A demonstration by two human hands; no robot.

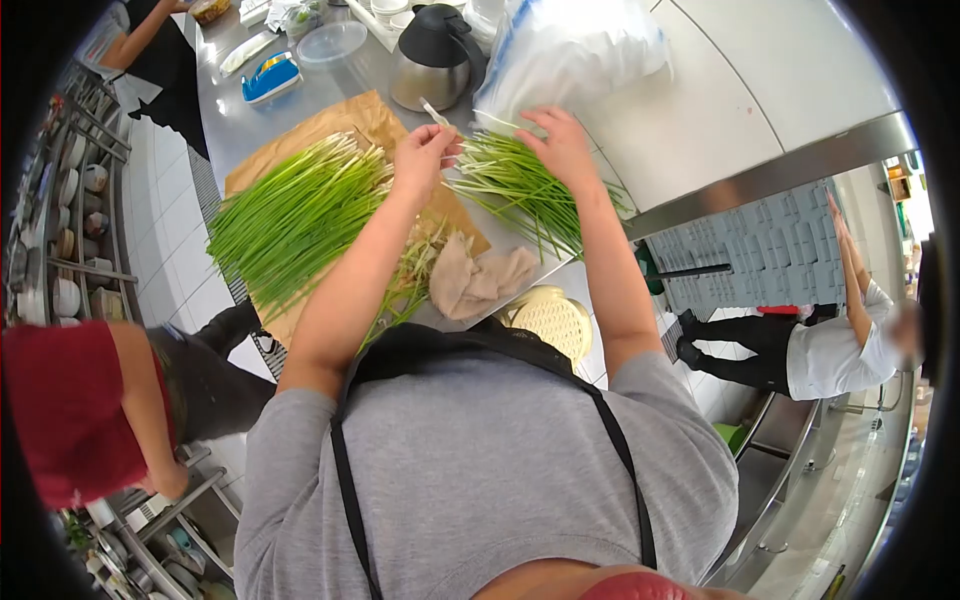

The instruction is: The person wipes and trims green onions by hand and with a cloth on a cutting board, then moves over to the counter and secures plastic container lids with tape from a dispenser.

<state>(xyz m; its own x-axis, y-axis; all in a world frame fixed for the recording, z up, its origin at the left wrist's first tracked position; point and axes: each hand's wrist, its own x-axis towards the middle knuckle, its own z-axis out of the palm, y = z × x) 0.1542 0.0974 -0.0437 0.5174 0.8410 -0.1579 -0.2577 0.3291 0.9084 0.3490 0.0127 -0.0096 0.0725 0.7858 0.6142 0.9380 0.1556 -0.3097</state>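
Observation:
Long green stalks with white ends form a large pile (300, 215) on brown paper (365, 112). A smaller bunch (520, 180) of the same stalks lies to the right on the metal table. My left hand (428, 155) is closed in a pinch between the two piles, with a small pale thing (434, 113) at its fingertips. Above the white ends of the smaller bunch is my right hand (560, 145), its fingers apart; a thin white stalk end shows beside them. A crumpled beige cloth (480, 280) and loose trimmings (412, 270) lie nearer my body.
Behind the piles stand a metal jug (432, 65) with a black top, a white plastic bag (580, 60), a clear lid (332, 42) and a blue packet (271, 78). Other people are at the upper left, lower left and right. A yellow stool (550, 325) is below the table edge.

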